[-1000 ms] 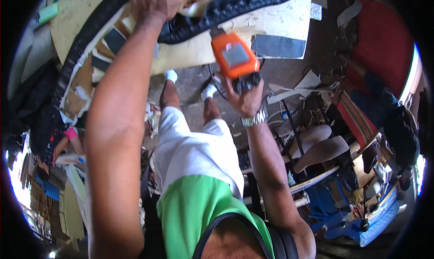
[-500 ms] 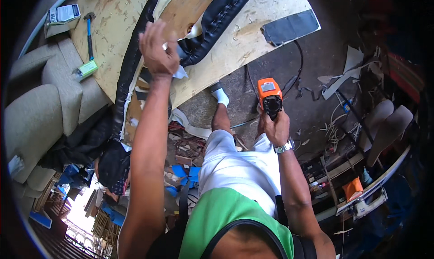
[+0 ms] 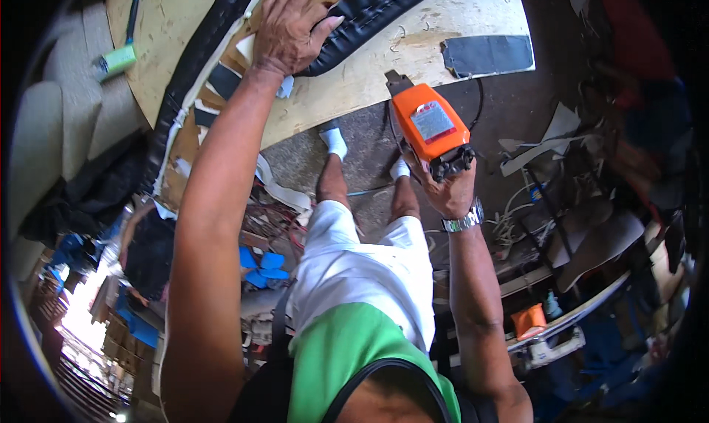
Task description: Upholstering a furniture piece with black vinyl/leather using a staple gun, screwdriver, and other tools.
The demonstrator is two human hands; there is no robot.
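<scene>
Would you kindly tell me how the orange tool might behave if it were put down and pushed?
The orange tool would probably be stiff, since it looks hard and boxy. Its flat faces make rolling seem unlikely, though its narrow dark nose might catch on things.

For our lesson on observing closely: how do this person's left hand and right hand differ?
The left hand is open over the padded frame; the right hand grips the orange tool. The right hand has a silver wristband; the left hand has none. Both hands are ungloved.
</scene>
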